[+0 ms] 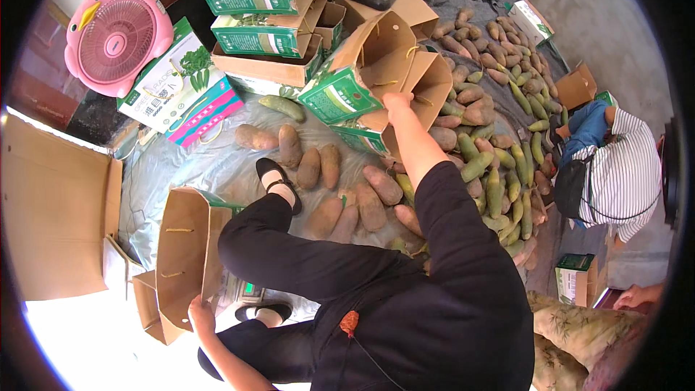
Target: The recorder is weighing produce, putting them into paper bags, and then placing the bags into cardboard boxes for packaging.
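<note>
My right hand (397, 103) is reached out far ahead, its fingers closed on the edge of an open green-and-brown cardboard box (337, 98). Another similar open box (362, 139) sits against it underneath; how the two join is hidden. At the lower left, my left hand (202, 316) grips the near edge of a tall open carton (190, 250) with yellow cord handles inside. Between my hands lie several large reddish-brown radishes (309, 168) on a plastic sheet. A green radish (282, 108) rests beside the stacked boxes.
A big heap of green and reddish radishes (499, 137) spreads to the right. Stacked boxes (253, 32) and a pink fan (119, 36) stand at the far left. A person in a striped shirt (615, 166) sits beyond the heap. A digital scale (250, 291) is near my foot.
</note>
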Demonstrator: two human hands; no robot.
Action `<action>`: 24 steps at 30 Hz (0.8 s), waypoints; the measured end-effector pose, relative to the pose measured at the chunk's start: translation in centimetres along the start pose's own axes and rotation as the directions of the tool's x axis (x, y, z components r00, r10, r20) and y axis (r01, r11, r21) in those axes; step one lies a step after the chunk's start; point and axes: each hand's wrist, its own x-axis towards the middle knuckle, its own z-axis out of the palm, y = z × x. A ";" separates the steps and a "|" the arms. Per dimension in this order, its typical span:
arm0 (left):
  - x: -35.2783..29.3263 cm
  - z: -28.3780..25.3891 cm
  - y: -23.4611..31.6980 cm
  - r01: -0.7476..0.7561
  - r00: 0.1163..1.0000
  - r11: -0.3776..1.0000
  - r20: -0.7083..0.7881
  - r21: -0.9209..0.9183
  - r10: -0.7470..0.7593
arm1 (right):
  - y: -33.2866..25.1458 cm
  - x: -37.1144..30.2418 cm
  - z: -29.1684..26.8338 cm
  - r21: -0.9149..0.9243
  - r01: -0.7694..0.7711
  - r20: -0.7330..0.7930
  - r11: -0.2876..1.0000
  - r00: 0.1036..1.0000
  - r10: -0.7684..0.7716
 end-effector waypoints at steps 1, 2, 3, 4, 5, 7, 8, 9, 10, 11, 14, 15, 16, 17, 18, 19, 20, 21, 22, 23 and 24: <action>0.1 0.2 -0.1 -0.021 1.000 1.000 0.000 0.001 0.021 | 0.3 -1.1 -0.2 0.000 -0.003 -0.004 1.000 1.000 0.003; 0.1 0.3 -0.2 -0.040 0.999 0.999 0.000 0.002 0.040 | 0.6 -2.2 -0.3 -0.073 0.049 -0.021 0.996 0.999 -0.050; 0.3 0.3 -0.3 -0.044 0.999 0.999 0.002 0.001 0.044 | 0.9 -2.7 -0.7 -0.145 0.102 -0.037 0.984 0.993 -0.108; 0.4 0.3 -0.4 -0.072 0.997 0.997 -0.008 0.015 0.072 | 1.2 -3.2 -1.2 -0.171 0.097 -0.026 0.980 0.994 -0.103; 0.4 0.3 -0.5 -0.098 0.995 0.995 -0.017 0.030 0.098 | 1.7 -3.8 -1.5 -0.171 0.095 -0.028 0.981 0.994 -0.102; 0.3 -0.2 1.1 -0.065 0.998 0.998 0.004 -0.005 0.065 | 2.8 -4.8 -2.5 -0.147 0.175 -0.082 0.974 0.979 -0.188; 0.3 -0.4 1.6 -0.027 0.999 0.999 0.023 -0.036 0.028 | 3.3 -5.2 -2.6 -0.148 0.174 -0.085 0.973 0.978 -0.188; 0.3 -0.4 1.5 -0.029 0.999 0.999 0.025 -0.035 0.030 | 3.8 -5.6 -2.6 -0.138 0.173 -0.083 0.975 0.979 -0.185; 0.4 -0.4 1.2 -0.012 0.999 1.000 0.034 -0.016 0.013 | 4.4 -5.9 -2.6 -0.128 0.172 -0.080 0.977 0.980 -0.183; 0.3 -0.4 1.0 0.005 0.999 1.000 0.042 0.003 -0.005 | 5.1 -6.3 -2.6 -0.128 0.170 -0.081 0.977 0.980 -0.181; 0.3 0.0 0.3 -0.047 0.999 0.998 -0.002 -0.046 0.047 | 5.9 -7.1 -2.0 -0.053 0.243 -0.096 0.968 0.964 -0.247; 0.2 -0.1 0.5 -0.048 0.999 0.998 0.000 -0.046 0.048 | 6.2 -7.0 -2.0 -0.041 0.257 -0.079 0.966 0.962 -0.260; 0.1 -0.1 0.8 -0.051 0.999 0.997 0.002 -0.050 0.051 | 6.3 -7.0 -2.0 -0.028 0.271 -0.063 0.962 0.960 -0.272; 0.1 -0.3 1.1 -0.053 0.999 0.997 0.003 -0.055 0.054 | 6.4 -6.7 -1.9 -0.029 0.271 -0.066 0.962 0.960 -0.273; 0.2 -0.4 1.3 -0.057 0.998 0.997 0.005 -0.058 0.057 | 6.4 -6.1 -1.7 -0.056 0.300 -0.060 0.952 0.951 -0.303; 0.3 -0.4 1.4 -0.040 0.999 0.998 0.025 -0.040 0.041 | 6.5 -5.6 -1.8 -0.082 0.328 -0.054 0.941 0.941 -0.333; 0.4 -0.5 1.7 -0.024 0.999 0.999 0.044 -0.023 0.025 | 6.7 -5.1 -2.0 -0.083 0.330 -0.061 0.940 0.940 -0.335; 0.2 -0.6 1.8 -0.018 0.999 1.000 0.044 -0.023 0.019 | 6.4 -5.8 -1.7 -0.079 0.329 -0.026 0.941 0.943 -0.332; 0.0 -0.9 2.0 -0.026 0.999 0.999 0.038 -0.025 0.027 | 6.2 -6.4 -1.6 -0.074 0.328 0.008 0.942 0.945 -0.328; -0.2 -0.9 2.0 -0.034 0.999 0.999 0.033 -0.027 0.035 | 6.0 -7.0 -1.7 -0.076 0.328 0.012 0.942 0.945 -0.328; -0.2 -0.9 1.9 -0.032 0.999 0.999 0.031 -0.028 0.033 | 5.6 -7.8 -1.9 -0.064 0.330 0.028 0.942 0.944 -0.329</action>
